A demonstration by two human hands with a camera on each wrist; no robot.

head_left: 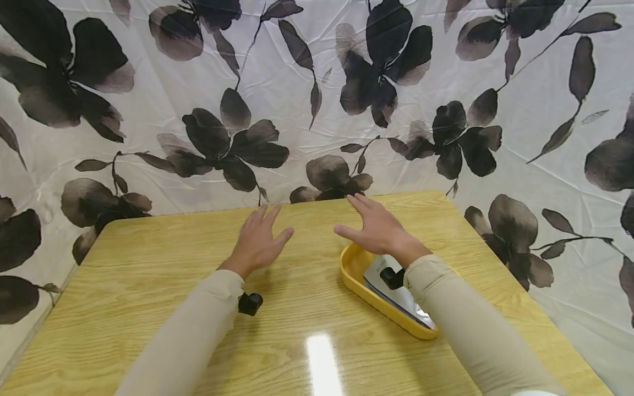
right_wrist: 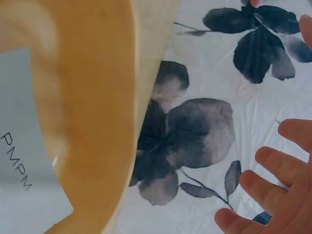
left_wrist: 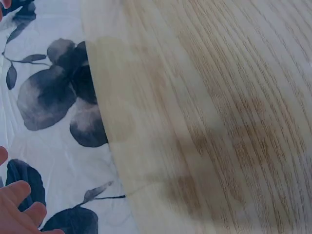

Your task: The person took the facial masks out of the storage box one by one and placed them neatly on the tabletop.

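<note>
Over the far middle of the table my left hand (head_left: 257,240) is held with fingers extended and thumb apart, holding nothing. My right hand (head_left: 378,225) reaches out above the far end of a yellow tray (head_left: 349,278), its fingers straight and nothing in its grasp. Inside the tray lies a flat white packet (head_left: 380,269), partly covered from above by the right wrist and its black camera. In the right wrist view the packet (right_wrist: 29,161) bears the letters PMPM. Only the fingertips of the left hand (left_wrist: 22,207) show in the left wrist view.
A light wood table (head_left: 163,275) spans the view, with rounded far corners. Behind it and at its sides hangs a white cloth (head_left: 317,110) with dark flower prints. A bright light reflection lies on the near tabletop.
</note>
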